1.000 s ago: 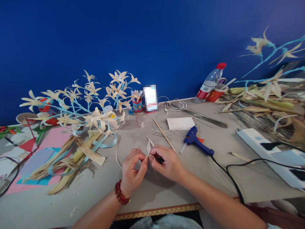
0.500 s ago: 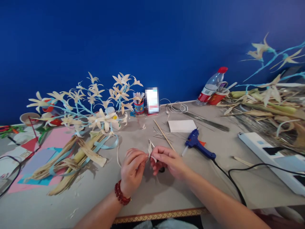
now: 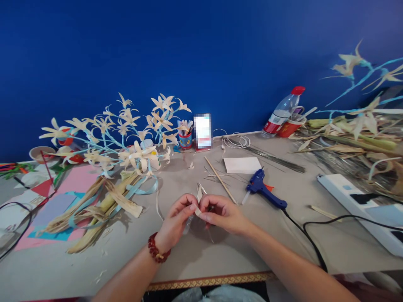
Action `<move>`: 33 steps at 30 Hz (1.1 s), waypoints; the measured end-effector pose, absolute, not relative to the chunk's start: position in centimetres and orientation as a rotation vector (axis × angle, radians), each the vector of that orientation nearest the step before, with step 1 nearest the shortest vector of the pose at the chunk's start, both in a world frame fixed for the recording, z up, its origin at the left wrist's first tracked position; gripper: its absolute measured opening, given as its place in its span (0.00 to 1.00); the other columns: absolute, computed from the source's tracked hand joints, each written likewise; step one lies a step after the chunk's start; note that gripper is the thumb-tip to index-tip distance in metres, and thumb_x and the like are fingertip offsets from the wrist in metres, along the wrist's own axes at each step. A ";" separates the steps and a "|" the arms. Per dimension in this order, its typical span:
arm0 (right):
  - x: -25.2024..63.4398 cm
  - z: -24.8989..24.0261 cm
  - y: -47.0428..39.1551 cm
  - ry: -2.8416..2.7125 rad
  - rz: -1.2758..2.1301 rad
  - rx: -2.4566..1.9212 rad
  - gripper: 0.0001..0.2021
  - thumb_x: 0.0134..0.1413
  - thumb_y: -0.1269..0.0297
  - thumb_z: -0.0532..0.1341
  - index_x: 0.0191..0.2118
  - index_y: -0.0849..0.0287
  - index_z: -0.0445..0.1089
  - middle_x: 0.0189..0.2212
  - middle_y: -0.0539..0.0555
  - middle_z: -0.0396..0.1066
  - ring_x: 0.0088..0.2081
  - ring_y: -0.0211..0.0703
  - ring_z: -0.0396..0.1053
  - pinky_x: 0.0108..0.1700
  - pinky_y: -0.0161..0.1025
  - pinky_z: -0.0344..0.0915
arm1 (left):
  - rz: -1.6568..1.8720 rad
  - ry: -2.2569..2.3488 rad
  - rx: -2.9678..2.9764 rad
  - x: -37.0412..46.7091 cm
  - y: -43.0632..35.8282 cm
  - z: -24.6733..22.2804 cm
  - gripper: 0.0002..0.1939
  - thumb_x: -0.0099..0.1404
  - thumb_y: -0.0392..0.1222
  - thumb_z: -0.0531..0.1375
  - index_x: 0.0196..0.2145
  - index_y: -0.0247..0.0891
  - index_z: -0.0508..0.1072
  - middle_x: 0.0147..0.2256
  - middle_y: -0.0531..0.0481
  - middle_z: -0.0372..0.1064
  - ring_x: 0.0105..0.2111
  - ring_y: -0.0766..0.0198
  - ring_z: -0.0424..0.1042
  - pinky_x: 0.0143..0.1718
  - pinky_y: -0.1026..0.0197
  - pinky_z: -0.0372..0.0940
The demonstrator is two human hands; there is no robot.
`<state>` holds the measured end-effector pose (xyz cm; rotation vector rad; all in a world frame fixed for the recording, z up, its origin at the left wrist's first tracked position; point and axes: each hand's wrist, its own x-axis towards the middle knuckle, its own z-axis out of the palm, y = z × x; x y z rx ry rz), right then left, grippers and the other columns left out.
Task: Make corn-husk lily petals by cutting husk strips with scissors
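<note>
A small pale husk flower piece [image 3: 199, 211] is pinched between my two hands above the grey table's front part. My left hand [image 3: 179, 216], with a red bead bracelet [image 3: 156, 249] on its wrist, grips it from the left. From the right, the thumb and fingers of my right hand [image 3: 222, 213] close on the same piece. Fingers hide much of it, and a thin strand hangs below. Just beyond the fingertips, the tips of scissors [image 3: 202, 188] show on the table.
A blue glue gun [image 3: 262, 188] and a white power strip [image 3: 362, 209] lie to the right. White husk flowers [image 3: 141, 155] stand at the left, above dry husks [image 3: 103, 205]. A wooden stick [image 3: 222, 180] and white block [image 3: 242, 165] lie ahead. A bottle [image 3: 281, 112] leans behind.
My hands have turned slightly and drawn closer together around the pale piece, with the left thumb now laid across it. The whole view has shifted a little.
</note>
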<state>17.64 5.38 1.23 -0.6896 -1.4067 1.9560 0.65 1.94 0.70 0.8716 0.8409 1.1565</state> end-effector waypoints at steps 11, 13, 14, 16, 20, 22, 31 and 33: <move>17.5 0.8 5.6 -1.412 1.936 -0.684 0.16 0.48 0.52 0.66 0.30 0.60 0.64 0.27 0.49 0.64 0.25 0.32 0.60 0.26 0.31 0.66 | 1.185 0.746 0.750 0.6 1.9 0.9 0.10 0.59 0.46 0.62 0.31 0.35 0.73 0.27 0.51 0.65 0.29 0.67 0.62 0.34 0.64 0.58; 17.5 0.7 5.6 -1.425 1.928 -0.708 0.17 0.48 0.51 0.65 0.30 0.60 0.64 0.26 0.49 0.64 0.25 0.33 0.61 0.26 0.32 0.66 | 1.182 0.801 0.770 0.6 1.7 0.8 0.06 0.57 0.40 0.65 0.31 0.36 0.73 0.28 0.52 0.65 0.29 0.68 0.62 0.34 0.65 0.58; 17.5 0.8 5.7 -1.443 1.921 -0.721 0.17 0.48 0.50 0.65 0.31 0.60 0.64 0.26 0.49 0.64 0.25 0.34 0.61 0.26 0.32 0.66 | 1.174 0.824 0.774 0.6 1.7 0.7 0.05 0.57 0.38 0.65 0.31 0.36 0.73 0.28 0.53 0.65 0.29 0.69 0.62 0.34 0.65 0.58; 18.0 1.3 6.1 -1.534 1.832 -0.788 0.18 0.51 0.48 0.62 0.30 0.59 0.63 0.25 0.48 0.62 0.24 0.34 0.61 0.26 0.32 0.64 | 1.173 0.837 0.769 0.5 1.8 0.6 0.03 0.58 0.36 0.64 0.30 0.36 0.73 0.28 0.53 0.65 0.29 0.69 0.62 0.34 0.66 0.58; 20.0 2.8 7.6 -2.041 1.129 -1.185 0.16 0.59 0.51 0.55 0.29 0.59 0.65 0.26 0.50 0.65 0.27 0.38 0.64 0.28 0.33 0.58 | 1.262 0.832 0.673 0.4 2.4 0.3 0.03 0.58 0.35 0.64 0.30 0.36 0.73 0.30 0.53 0.67 0.30 0.70 0.65 0.38 0.65 0.61; 20.7 3.2 8.0 -2.338 0.755 -1.364 0.14 0.56 0.52 0.58 0.29 0.58 0.66 0.27 0.52 0.68 0.29 0.41 0.66 0.28 0.35 0.54 | 1.293 0.838 0.614 0.3 2.8 0.1 0.03 0.57 0.35 0.65 0.30 0.36 0.73 0.33 0.52 0.68 0.32 0.69 0.67 0.41 0.63 0.62; 20.0 2.3 6.7 -2.777 0.312 -1.532 0.15 0.46 0.50 0.65 0.32 0.57 0.69 0.29 0.54 0.74 0.32 0.49 0.72 0.27 0.37 0.49 | 1.335 0.778 0.544 0.1 3.0 -0.1 0.03 0.58 0.35 0.64 0.31 0.35 0.72 0.33 0.51 0.70 0.32 0.68 0.68 0.41 0.62 0.64; 20.2 2.5 6.8 -2.794 0.307 -1.540 0.12 0.48 0.53 0.63 0.30 0.57 0.69 0.28 0.54 0.74 0.32 0.49 0.72 0.27 0.36 0.49 | 1.323 0.754 0.531 0.1 3.0 0.0 0.03 0.58 0.34 0.64 0.31 0.35 0.72 0.32 0.51 0.70 0.31 0.69 0.68 0.40 0.61 0.64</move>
